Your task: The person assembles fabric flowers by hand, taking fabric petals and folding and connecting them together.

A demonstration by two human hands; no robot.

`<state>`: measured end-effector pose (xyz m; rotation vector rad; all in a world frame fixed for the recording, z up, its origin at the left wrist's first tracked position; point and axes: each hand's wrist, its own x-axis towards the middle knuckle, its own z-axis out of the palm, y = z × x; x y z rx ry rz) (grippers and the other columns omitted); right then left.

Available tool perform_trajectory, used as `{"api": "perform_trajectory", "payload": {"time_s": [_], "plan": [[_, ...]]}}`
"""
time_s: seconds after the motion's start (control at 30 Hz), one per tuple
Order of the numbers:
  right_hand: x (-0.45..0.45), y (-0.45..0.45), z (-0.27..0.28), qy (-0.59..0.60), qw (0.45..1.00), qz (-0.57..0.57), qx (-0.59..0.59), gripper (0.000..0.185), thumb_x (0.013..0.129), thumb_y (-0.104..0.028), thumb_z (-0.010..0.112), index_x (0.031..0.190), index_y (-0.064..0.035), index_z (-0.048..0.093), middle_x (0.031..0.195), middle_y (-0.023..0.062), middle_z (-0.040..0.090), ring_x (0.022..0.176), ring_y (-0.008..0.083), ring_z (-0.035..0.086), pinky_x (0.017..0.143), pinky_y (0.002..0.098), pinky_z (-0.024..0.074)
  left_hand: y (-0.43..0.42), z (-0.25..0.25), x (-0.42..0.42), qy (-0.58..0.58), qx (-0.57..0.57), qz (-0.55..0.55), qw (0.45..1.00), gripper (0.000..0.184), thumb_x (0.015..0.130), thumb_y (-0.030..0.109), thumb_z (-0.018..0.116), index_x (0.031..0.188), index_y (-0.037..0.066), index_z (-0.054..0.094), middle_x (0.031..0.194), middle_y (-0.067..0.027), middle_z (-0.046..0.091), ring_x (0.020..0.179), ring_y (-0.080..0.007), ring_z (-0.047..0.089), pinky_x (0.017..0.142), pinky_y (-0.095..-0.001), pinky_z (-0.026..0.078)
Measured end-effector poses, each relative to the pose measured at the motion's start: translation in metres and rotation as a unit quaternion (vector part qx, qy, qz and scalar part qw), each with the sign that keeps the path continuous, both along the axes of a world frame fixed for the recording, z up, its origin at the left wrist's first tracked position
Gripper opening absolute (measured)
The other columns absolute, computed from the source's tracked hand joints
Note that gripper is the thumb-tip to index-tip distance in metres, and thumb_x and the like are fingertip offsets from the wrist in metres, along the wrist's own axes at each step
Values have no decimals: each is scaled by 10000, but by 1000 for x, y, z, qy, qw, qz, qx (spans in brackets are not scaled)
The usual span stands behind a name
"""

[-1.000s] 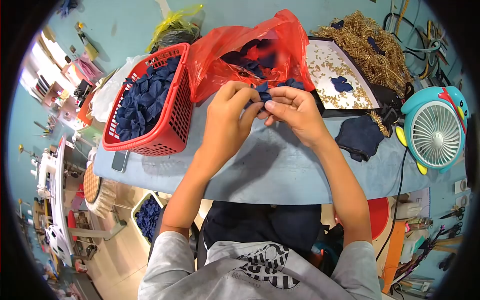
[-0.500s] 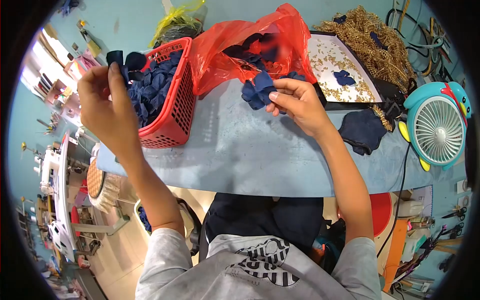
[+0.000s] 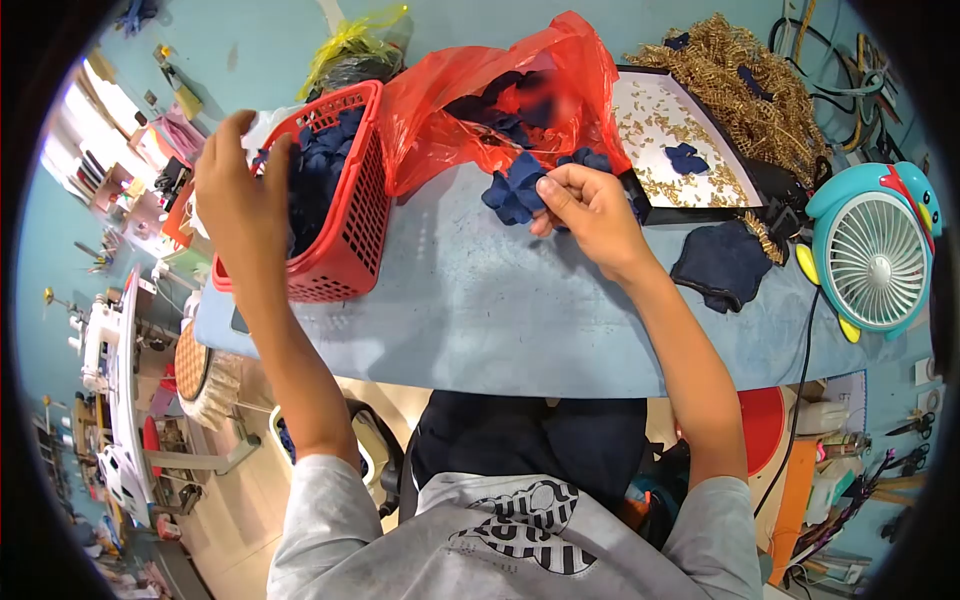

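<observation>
My right hand pinches a navy fabric flower above the middle of the table. Over the left rim of the red plastic basket is my left hand, thumb and fingers apart, with nothing visible between them. Navy fabric flowers fill the basket, partly hidden behind that hand. Just beyond my right hand, another navy flower lies near the mouth of a red plastic bag, which has more navy pieces inside.
At the right stand a black-edged tray of small gold pieces with one navy flower, a heap of gold trim, a dark cloth pouch and a teal penguin-shaped fan. The fan's cable hangs over the table edge.
The navy flower that my left hand held is gone from its fingers, which have spread over the basket. My right hand keeps its flower almost in place.
</observation>
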<state>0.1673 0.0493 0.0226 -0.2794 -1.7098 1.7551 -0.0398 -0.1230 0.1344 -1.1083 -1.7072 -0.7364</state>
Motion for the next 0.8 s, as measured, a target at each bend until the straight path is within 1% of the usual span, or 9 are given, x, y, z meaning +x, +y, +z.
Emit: {"api": "perform_trajectory", "payload": {"time_s": [0.03,0.1,0.17,0.23,0.33,0.53,0.67,0.77,0.8], "plan": [[0,0,0,6,1000,-7,1,207,885,-194,528,873,12,548,726,58,585,619,104,576,581,223,461,4,-3,22,21,22,-16,999,198,727,71,656,901,13,580,773,-91,612,679,-165,588,621,-278,456],[-1,-2,-1,15,1000,-17,1,214,874,-192,545,877,23,550,736,67,584,605,109,576,564,223,460,15,-27,54,-24,-14,-153,988,116,726,39,645,831,14,602,761,-92,606,661,-182,582,619,-276,456],[-1,-4,-1,19,1000,-20,-5,215,869,-195,553,864,20,550,730,67,587,590,104,567,555,220,457,32,-51,79,-80,-57,-276,956,127,702,25,669,811,7,606,769,-93,612,669,-196,586,619,-276,463],[0,-4,0,21,1000,-18,4,215,866,-197,558,851,18,550,721,67,591,581,99,560,550,218,454,52,-69,93,-107,-62,-359,925,182,657,26,691,810,14,593,771,-98,605,688,-238,579,603,-324,458],[0,-4,2,34,999,-7,8,216,852,-201,581,810,10,554,694,67,601,570,90,552,529,213,445,67,-83,98,-155,-51,-383,909,182,660,32,694,816,7,603,750,-109,612,666,-226,593,586,-307,464],[5,-1,2,55,997,54,-14,255,812,-239,633,743,-5,562,690,64,601,546,93,546,496,217,443,59,-72,92,-383,-139,-469,784,152,721,37,669,848,-33,624,693,-99,638,586,-129,608,543,-238,474],[6,-5,7,72,992,81,-69,252,800,-233,647,723,-8,563,630,60,585,524,100,547,514,225,464,51,-66,86,-435,-155,-457,760,111,761,34,630,839,-45,625,672,-76,638,616,-99,611,558,-223,483],[8,-6,10,41,998,55,-13,253,797,-231,651,709,-10,563,605,54,576,514,102,548,499,222,461,47,-66,87,-434,-174,-487,738,117,779,19,629,874,-49,626,735,-55,625,664,-82,580,596,-203,465],[5,-5,6,54,997,52,-12,264,789,-232,659,682,-16,553,601,51,575,508,100,546,471,212,444,47,-68,90,-403,-172,-475,763,136,766,19,643,879,-53,620,727,-51,624,681,-88,592,607,-205,478]]}}
